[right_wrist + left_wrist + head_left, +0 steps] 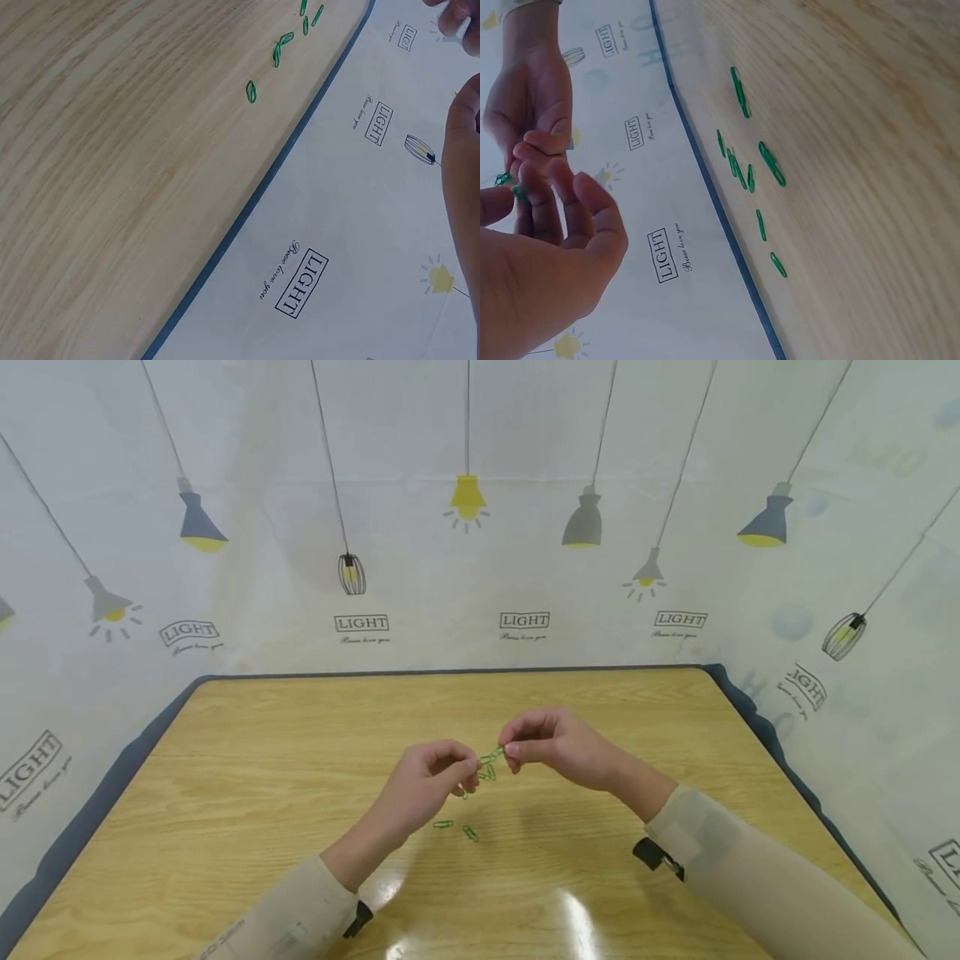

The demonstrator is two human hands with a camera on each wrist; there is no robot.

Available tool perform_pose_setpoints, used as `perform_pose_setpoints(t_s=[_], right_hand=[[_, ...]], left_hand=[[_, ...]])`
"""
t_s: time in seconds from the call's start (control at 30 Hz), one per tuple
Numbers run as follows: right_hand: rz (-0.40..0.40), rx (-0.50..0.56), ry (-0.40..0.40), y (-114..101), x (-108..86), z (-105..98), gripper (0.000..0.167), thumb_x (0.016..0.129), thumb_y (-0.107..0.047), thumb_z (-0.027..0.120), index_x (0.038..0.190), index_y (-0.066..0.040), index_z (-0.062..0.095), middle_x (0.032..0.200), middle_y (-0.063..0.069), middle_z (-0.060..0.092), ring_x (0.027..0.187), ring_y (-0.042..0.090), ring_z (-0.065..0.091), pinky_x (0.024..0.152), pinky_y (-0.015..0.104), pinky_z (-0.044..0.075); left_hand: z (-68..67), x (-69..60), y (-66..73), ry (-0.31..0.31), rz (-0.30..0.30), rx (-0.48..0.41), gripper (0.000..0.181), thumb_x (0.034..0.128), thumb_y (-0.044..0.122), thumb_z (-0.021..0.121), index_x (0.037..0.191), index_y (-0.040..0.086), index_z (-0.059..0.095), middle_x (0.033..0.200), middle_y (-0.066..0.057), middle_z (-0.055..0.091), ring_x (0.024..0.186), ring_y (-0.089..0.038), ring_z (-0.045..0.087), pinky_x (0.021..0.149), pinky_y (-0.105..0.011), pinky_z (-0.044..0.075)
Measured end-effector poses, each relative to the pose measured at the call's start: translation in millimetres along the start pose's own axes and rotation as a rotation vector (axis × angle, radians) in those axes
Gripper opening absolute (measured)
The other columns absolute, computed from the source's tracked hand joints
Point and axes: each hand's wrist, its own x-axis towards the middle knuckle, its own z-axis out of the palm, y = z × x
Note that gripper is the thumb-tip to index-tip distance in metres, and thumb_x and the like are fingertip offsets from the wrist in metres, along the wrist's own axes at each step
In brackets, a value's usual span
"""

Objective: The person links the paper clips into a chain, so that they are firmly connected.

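Observation:
Near the middle of the table, my left hand (420,787) pinches one end of a few green paper clips (491,757) that look linked together. My right hand (568,749) pinches the other end, just right of the left fingers. In the left wrist view the held paper clips (504,180) show partly between the fingers of both hands. Under the hands, loose green paper clips lie apart on the wood, among them one paper clip (443,824) and another paper clip (470,833). The right wrist view catches only part of a hand (463,142) at its edge.
A wooden table (285,735) with a dark blue edge (450,672) spreads beneath the hands. Pale sheeting (420,543) printed with lamps and the word LIGHT rises behind it and at both sides. Several green paper clips (772,163) are scattered on the tabletop.

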Motion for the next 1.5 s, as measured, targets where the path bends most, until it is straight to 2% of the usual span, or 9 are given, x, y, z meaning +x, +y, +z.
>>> perform_pose_setpoints(t_s=[0.1,0.23,0.5,0.63,0.7,0.87,1.03,1.27,1.5], right_hand=[[0.008,0.012,0.014,-2.1,0.2,-0.4,0.015,0.104,-0.006,0.066,0.113,0.005,0.070,0.095,0.004,0.072,0.087,0.016,0.068,0.089,0.038,0.061],[0.011,0.028,0.018,-4.9,1.3,0.8,0.016,0.103,-0.007,0.067,0.115,0.004,0.072,0.098,0.004,0.074,0.087,0.016,0.069,0.090,0.041,0.062],[-0.014,0.014,0.026,-4.8,4.0,3.7,0.018,0.103,-0.005,0.068,0.116,0.006,0.073,0.098,0.003,0.075,0.082,0.016,0.066,0.080,0.036,0.061],[-0.008,0.006,0.029,-4.3,5.3,4.0,0.018,0.103,-0.006,0.067,0.116,0.005,0.074,0.098,0.003,0.075,0.081,0.016,0.065,0.078,0.035,0.060],[-0.002,0.002,0.031,-3.8,6.0,3.8,0.017,0.104,-0.006,0.067,0.116,0.005,0.074,0.100,0.009,0.074,0.081,0.016,0.065,0.078,0.034,0.060],[0.002,0.001,0.039,-1.0,7.3,4.4,0.017,0.103,-0.006,0.067,0.115,0.004,0.074,0.100,0.012,0.074,0.079,0.016,0.063,0.075,0.031,0.058],[-0.004,-0.011,0.042,2.6,6.5,5.5,0.016,0.103,-0.007,0.068,0.115,0.003,0.074,0.095,0.002,0.073,0.078,0.016,0.062,0.075,0.032,0.058],[0.005,-0.030,0.040,4.2,6.0,5.2,0.017,0.103,-0.009,0.069,0.116,0.001,0.074,0.096,0.002,0.073,0.080,0.017,0.063,0.077,0.034,0.059],[0.043,-0.062,0.030,8.7,6.8,-1.8,0.021,0.105,-0.016,0.068,0.119,-0.002,0.073,0.097,0.004,0.071,0.084,0.019,0.064,0.084,0.039,0.059]], left_hand=[[0.7,0.7,-2.7,-0.054,-0.026,0.002,0.025,0.1092,0.019,0.060,0.119,0.000,0.072,0.102,-0.017,0.077,0.093,-0.021,0.072,0.087,-0.034,0.059],[3.2,1.4,-4.0,-0.082,-0.030,-0.010,0.030,0.1108,0.023,0.058,0.128,0.002,0.071,0.116,-0.014,0.078,0.112,-0.030,0.072,0.097,-0.042,0.058],[8.2,4.3,0.4,0.018,0.021,0.005,0.036,0.1128,0.036,0.053,0.129,0.013,0.074,0.136,-0.007,0.073,0.125,-0.032,0.066,0.107,-0.056,0.053],[8.7,4.5,3.0,0.041,0.030,0.003,0.030,0.1110,0.033,0.058,0.127,0.015,0.075,0.135,-0.004,0.073,0.132,-0.029,0.063,0.113,-0.059,0.051],[9.0,5.0,3.0,0.045,0.032,0.001,0.026,0.1093,0.031,0.062,0.125,0.015,0.076,0.130,-0.003,0.074,0.134,-0.025,0.063,0.114,-0.056,0.051],[9.1,6.1,-0.3,0.056,0.038,-0.009,0.023,0.1078,0.027,0.065,0.122,0.011,0.075,0.122,-0.006,0.076,0.121,-0.020,0.068,0.110,-0.050,0.055],[8.6,6.5,-4.2,0.082,0.033,-0.007,0.019,0.1066,0.023,0.066,0.118,0.010,0.075,0.114,-0.004,0.076,0.109,-0.016,0.069,0.106,-0.049,0.057],[8.9,6.2,-5.1,0.111,0.030,-0.014,0.014,0.1045,0.020,0.069,0.111,0.010,0.076,0.114,-0.010,0.076,0.106,-0.015,0.069,0.105,-0.049,0.057],[8.3,6.6,-5.8,0.120,0.039,-0.041,0.014,0.1053,0.018,0.068,0.110,0.008,0.075,0.109,-0.013,0.075,0.103,-0.021,0.070,0.098,-0.038,0.059]])
